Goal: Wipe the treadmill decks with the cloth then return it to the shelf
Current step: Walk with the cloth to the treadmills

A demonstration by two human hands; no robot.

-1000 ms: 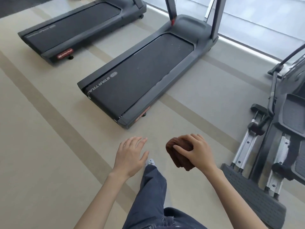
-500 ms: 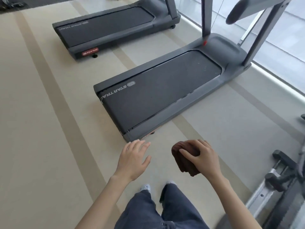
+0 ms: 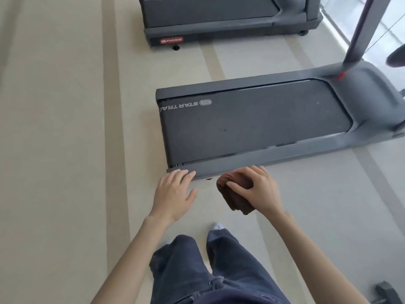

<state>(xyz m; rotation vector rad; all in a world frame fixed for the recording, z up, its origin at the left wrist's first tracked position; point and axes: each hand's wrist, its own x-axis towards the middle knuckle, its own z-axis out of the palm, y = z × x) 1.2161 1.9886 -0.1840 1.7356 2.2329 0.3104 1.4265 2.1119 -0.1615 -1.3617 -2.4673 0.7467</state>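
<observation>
The right grip [image 3: 262, 190] curls round a bunched brown cloth [image 3: 237, 200], thumb pressed on top. The left grip [image 3: 173, 194] is flat and loose, holding nothing, fingertips by the near treadmill [image 3: 252, 119] end rail. A second treadmill [image 3: 208, 12] stands beyond

I've got the near treadmill's belt [image 3: 252, 123] bare end to end, side rails low. Its upright post [image 3: 361, 29] and motor hood [image 3: 368, 95] close off the right end. Wide floor [image 3: 65, 150] on my left. The second treadmill [image 3: 219, 16] stands well beyond, with a floor strip between.
</observation>
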